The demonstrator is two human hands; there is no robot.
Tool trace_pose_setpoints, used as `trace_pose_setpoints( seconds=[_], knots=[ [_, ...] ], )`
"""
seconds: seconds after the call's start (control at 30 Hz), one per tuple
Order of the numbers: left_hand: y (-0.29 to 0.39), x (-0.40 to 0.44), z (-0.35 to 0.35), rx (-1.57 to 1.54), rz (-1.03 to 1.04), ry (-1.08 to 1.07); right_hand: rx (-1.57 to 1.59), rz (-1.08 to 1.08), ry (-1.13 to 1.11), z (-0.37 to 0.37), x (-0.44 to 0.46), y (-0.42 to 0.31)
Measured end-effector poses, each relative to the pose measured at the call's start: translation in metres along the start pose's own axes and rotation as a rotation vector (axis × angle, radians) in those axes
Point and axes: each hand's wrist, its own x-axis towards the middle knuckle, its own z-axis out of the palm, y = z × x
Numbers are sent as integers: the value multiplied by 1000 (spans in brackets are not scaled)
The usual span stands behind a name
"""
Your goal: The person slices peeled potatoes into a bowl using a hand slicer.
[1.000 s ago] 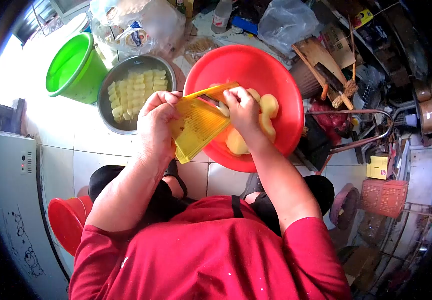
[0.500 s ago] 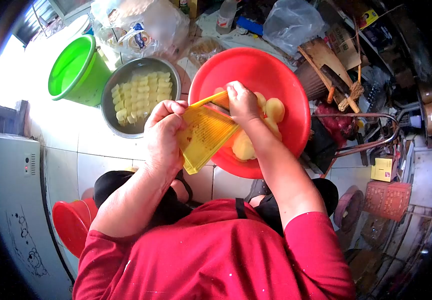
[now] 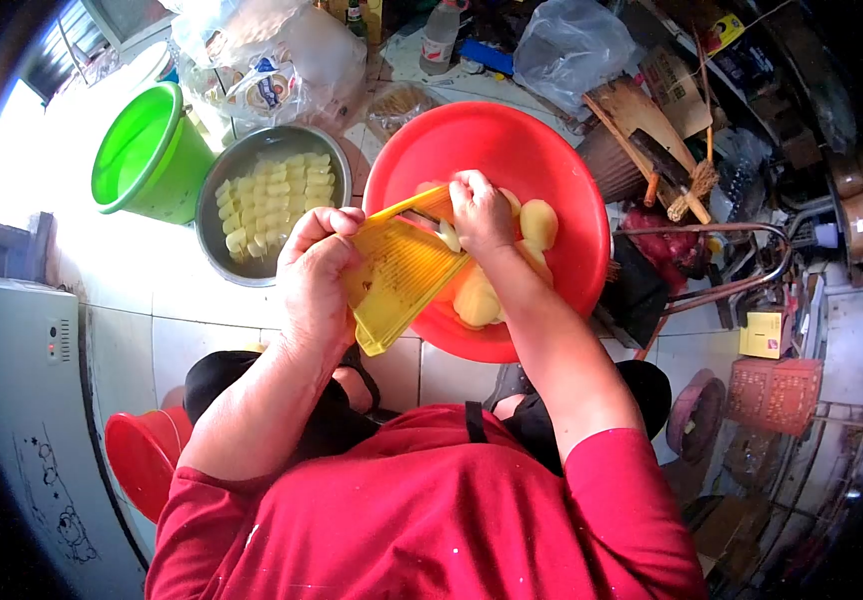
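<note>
A yellow slicer [image 3: 402,275] is tilted over the near left rim of a red basin [image 3: 582,260]. My left hand [image 3: 320,275] is closed round its left edge. On the slicer's upper right part lies my right hand [image 3: 482,212], fingers bent together; a pale piece [image 3: 448,236] shows beside them, and what the palm covers is hidden. Several peeled, pale yellow potatoes [image 3: 538,224] lie in the basin, partly behind my right forearm. Left of the basin, a metal bowl [image 3: 214,250] holds rows of pale pieces [image 3: 277,195].
A green bucket [image 3: 167,160] stands left of the metal bowl. Plastic bags [image 3: 287,75] and a bottle [image 3: 440,38] lie beyond. At the right are a metal-framed stool [image 3: 712,230], wooden pieces and a red crate [image 3: 774,393]. A red bucket [image 3: 142,455] sits near my left elbow.
Over the last second my right hand has shifted back and forth along the slicer's upper part. A pale piece now shows beside its fingers. The whole view has shifted slightly.
</note>
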Motion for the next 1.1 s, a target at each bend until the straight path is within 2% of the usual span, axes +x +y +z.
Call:
trace_pose_setpoints(
  seconds=[0.2, 0.3, 0.53, 0.6, 0.67, 0.73, 0.8, 0.87, 1.1],
  knots=[
    [2, 0, -3, -73, -32, 3, 26, 6, -99, 1, 1, -12],
    [3, -3, -1, -33, -35, 30, -20, -157, -10, 8, -2, -11],
    [1, -1, -4, -76, -28, 18, -44, -182, 6, 10, 14, 19],
    [1, -1, -5, -62, -22, -12, 31, -115, 27, 5, 14, 26],
    [2, 0, -5, -72, -27, -9, -85, -57, 98, 1, 17, 37],
    [1, 1, -5, -82, -29, -2, -198, -125, 186, -10, 24, 52],
    [-1, 2, -6, -48, -21, 5, -478, 10, 1, -28, 23, 47],
    [0, 1, -4, -49, -27, 4, -529, 62, -163, -38, 20, 52],
    [-2, 0, 1, -48, -31, -23, -515, -36, -237, -36, 41, 93]
  ],
)
